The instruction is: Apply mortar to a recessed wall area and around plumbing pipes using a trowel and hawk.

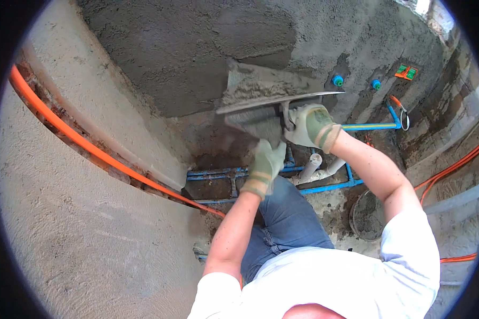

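Note:
My right hand [310, 126], in a white and green work glove, is closed on the grip of a plastering trowel [282, 100]. Grey mortar [269, 84] is heaped along the far side of its long, thin blade. Just below, my left hand [267, 165], in a matching glove, is wrapped round the handle of a smaller trowel [258, 123]. That trowel's grey blade is smeared by motion and lies close under the plastering trowel; whether the two touch I cannot tell. Ahead stands a wall [191, 58] with dark, wet mortar on its left and lighter grey render on its right.
Blue pipes [324, 189] and a white drain pipe [327, 171] run low before me. Blue pipe outlets [337, 81] poke from the wall beside orange and green boxes [406, 72]. An orange conduit [90, 146] curves along the left wall. A round mortar bucket [368, 215] stands at right.

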`<state>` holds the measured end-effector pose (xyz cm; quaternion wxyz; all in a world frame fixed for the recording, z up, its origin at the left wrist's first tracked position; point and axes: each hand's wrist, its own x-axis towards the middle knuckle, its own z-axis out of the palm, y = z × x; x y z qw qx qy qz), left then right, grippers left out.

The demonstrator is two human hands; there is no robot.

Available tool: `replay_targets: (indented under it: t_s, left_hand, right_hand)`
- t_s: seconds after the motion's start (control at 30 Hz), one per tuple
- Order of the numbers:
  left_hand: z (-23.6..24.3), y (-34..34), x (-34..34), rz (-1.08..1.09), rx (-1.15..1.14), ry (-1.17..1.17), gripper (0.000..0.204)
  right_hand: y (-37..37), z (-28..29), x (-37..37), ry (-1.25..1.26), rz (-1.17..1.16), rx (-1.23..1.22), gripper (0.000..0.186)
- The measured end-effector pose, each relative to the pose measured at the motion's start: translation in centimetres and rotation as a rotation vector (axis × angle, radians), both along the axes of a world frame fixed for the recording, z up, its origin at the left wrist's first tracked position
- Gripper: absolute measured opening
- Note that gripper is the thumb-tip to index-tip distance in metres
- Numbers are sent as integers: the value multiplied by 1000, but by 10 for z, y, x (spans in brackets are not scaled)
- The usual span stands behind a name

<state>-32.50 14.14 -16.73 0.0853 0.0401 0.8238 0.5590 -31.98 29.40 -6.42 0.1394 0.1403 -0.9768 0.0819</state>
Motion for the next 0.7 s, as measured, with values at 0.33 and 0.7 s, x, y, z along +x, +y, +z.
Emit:
replay_targets:
  t_s: [0.33,0.7]
  left_hand:
    - [-17,-11,-15,-2,599,-523,26]
    - [-102,-6,-23,-640,-320,252,28]
  right_hand:
    - [-1,19,-8,-318,-235,-195,36]
    - [23,-32,-91,108,-31,196,34]
